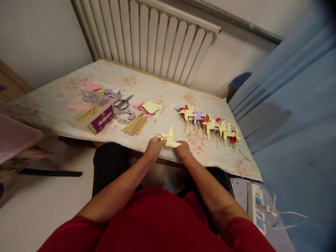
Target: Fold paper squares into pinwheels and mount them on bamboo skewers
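A pale yellow paper pinwheel (170, 138) is at the near edge of the table (78, 91), held between both hands. My left hand (154, 147) pinches its left flap with closed fingers. My right hand (182, 150) grips its right side, fingers curled. A bundle of thin wooden sticks (135, 125) lies just left of the hands. To the right lies a row of several finished colourful pinwheels (210, 124) on sticks.
Scissors (123, 102), a small clear container (125, 115), a purple box (103, 119) and stacks of coloured paper squares (150, 107) lie on the table's left half. A radiator stands behind. A power strip (256, 206) rests on a blue bed at the right.
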`<move>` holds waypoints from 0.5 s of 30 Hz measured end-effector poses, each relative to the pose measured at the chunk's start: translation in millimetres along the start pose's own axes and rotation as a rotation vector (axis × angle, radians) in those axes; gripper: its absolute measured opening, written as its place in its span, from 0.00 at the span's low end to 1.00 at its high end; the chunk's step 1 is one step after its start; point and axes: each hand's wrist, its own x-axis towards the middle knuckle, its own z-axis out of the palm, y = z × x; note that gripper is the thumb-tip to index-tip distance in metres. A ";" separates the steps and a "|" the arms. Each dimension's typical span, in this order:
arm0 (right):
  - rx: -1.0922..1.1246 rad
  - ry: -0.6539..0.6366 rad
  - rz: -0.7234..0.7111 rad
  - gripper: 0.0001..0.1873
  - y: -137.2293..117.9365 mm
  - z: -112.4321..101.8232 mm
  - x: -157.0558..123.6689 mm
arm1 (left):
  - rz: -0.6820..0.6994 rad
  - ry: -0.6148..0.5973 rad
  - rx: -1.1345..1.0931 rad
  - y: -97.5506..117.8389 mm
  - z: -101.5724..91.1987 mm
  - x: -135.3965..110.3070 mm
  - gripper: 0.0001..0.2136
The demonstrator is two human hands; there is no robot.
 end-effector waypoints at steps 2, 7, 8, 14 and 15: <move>0.001 -0.009 -0.014 0.17 -0.5 -1.2 1.5 | -0.001 0.008 0.001 2.1 0.8 -2.1 0.10; 0.001 -0.022 -0.019 0.16 -1.7 -0.7 6.9 | -0.016 0.001 -0.015 2.3 -0.6 -3.6 0.10; 0.001 -0.021 -0.017 0.16 -1.7 -0.1 7.8 | -0.017 -0.004 -0.015 0.9 -1.5 -3.0 0.10; 0.029 -0.004 0.001 0.15 0.9 5.9 9.9 | -0.026 -0.011 -0.038 -7.5 -4.2 1.0 0.10; 0.039 0.003 0.008 0.15 2.4 7.2 9.6 | -0.030 -0.012 -0.048 -7.6 -4.1 1.1 0.10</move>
